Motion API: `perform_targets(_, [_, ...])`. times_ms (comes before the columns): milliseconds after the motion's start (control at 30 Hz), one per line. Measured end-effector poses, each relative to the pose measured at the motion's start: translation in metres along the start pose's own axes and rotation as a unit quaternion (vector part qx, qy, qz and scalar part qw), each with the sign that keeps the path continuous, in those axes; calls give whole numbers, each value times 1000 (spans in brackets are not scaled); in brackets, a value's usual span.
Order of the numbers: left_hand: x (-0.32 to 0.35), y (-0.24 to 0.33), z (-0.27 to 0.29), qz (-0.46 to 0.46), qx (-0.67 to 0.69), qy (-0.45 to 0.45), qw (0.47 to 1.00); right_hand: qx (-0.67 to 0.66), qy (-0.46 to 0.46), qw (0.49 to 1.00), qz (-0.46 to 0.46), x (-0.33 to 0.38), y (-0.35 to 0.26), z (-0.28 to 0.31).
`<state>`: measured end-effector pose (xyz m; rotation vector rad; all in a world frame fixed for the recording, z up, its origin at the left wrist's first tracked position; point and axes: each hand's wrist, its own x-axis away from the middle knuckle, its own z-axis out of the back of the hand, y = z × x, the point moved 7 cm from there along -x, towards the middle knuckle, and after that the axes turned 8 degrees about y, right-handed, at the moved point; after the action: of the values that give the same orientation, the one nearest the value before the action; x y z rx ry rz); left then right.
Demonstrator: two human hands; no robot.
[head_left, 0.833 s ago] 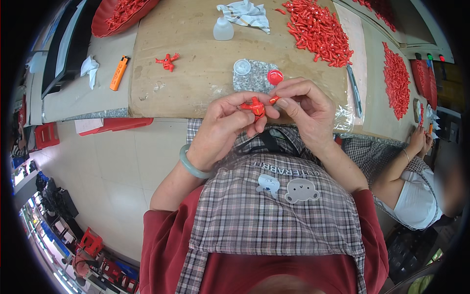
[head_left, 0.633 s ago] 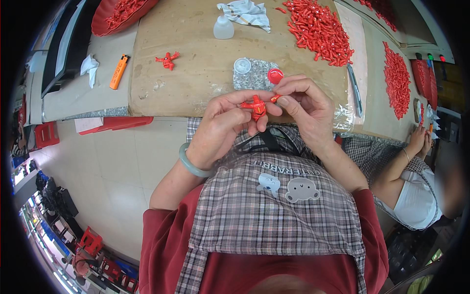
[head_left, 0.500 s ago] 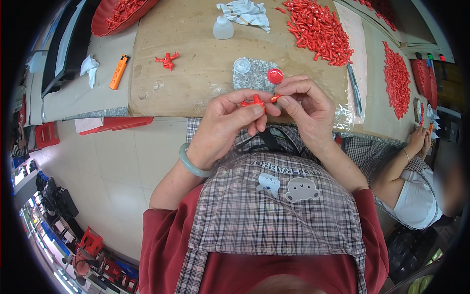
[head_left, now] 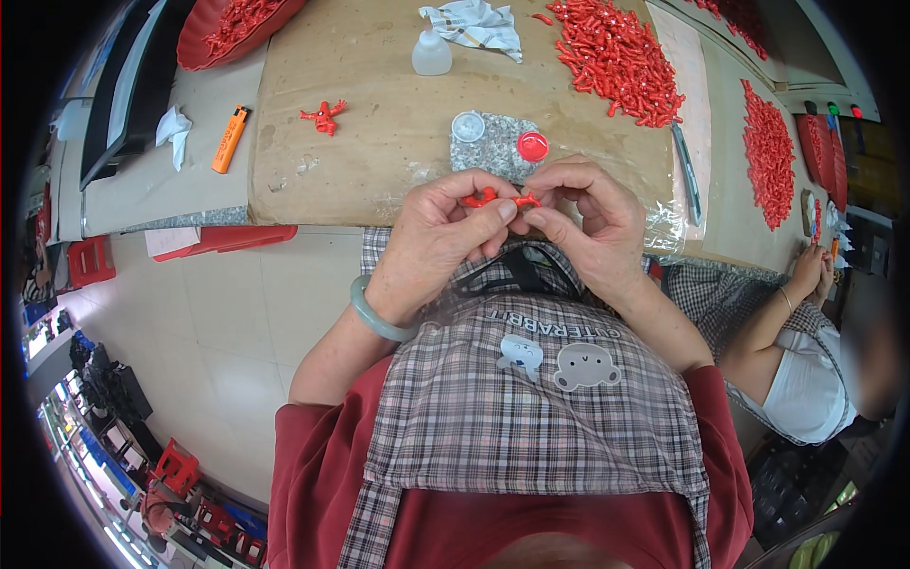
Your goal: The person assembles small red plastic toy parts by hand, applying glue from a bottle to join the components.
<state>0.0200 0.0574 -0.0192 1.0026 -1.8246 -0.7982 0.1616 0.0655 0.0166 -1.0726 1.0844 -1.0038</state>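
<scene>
– While both hands meet over the table's [head_left: 379, 161] near edge, what's in each?
– Left hand [head_left: 436, 228] pinches a red figure [head_left: 482, 198], half hidden in the grip. Right hand [head_left: 597, 223], narrowed, holds a small red piece [head_left: 527, 201] right by it; can't tell if they touch.
– Step?
– Fitting piece to figure, I'd judge. Next move calls for a steady left pinch and careful lining-up from the right.
– Outward?
– Just beyond: stone slab [head_left: 474, 159] bearing white cap [head_left: 468, 127] and red cap [head_left: 533, 146]. Leftward, a second figure [head_left: 324, 118], well apart. Farther: bottle [head_left: 431, 54], cloth [head_left: 479, 27]. Rightward: red pile [head_left: 621, 66], knife [head_left: 685, 175] near it.
</scene>
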Motion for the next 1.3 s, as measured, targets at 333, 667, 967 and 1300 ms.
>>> perform_targets(333, [1,-2,2,5,-30,11,999,154,-4,977,148,-8,-26,6])
perform_targets(667, [1,2,2,-13,-60,25,998,194,-6,970,149,-7,-27,5])
perform_targets(967, [1,3,2,-30,-91,40,995,262,-17,927,269,-2,-35,-3])
perform_targets(1300, [4,5,-1,-59,-117,39,991,241,1,946,218,-3,-32,-3])
